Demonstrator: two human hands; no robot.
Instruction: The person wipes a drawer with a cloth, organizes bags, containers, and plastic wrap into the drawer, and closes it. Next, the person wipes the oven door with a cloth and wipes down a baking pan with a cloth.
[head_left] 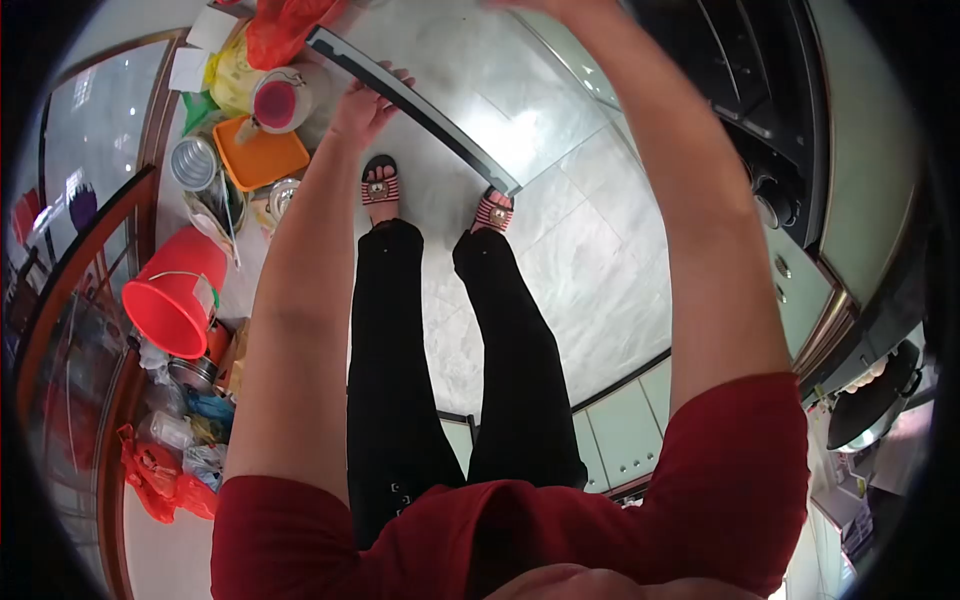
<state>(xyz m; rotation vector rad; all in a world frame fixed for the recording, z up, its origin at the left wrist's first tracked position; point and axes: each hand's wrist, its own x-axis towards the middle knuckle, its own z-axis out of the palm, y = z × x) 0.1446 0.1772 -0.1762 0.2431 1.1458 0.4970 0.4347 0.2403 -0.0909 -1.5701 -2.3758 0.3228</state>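
My left hand (368,112) grips a long, narrow grey-and-black panel (430,118) near its middle, with fingertips showing past its far edge. The panel slants from upper left down to the right, held above the floor, its lower end over my right sandal. My right arm reaches up along the dark appliance. Only a small part of my right hand (535,4) shows at the top edge; its fingers are cut off, and I cannot make out what it touches.
Pale tiled floor (580,250) lies beneath me. On the left are an orange tray (262,153), a red bucket (172,300), a metal can (194,164), red bags and other clutter. To the right stand green cabinets (800,290) and a black appliance (750,60). A wok (870,405) is at lower right.
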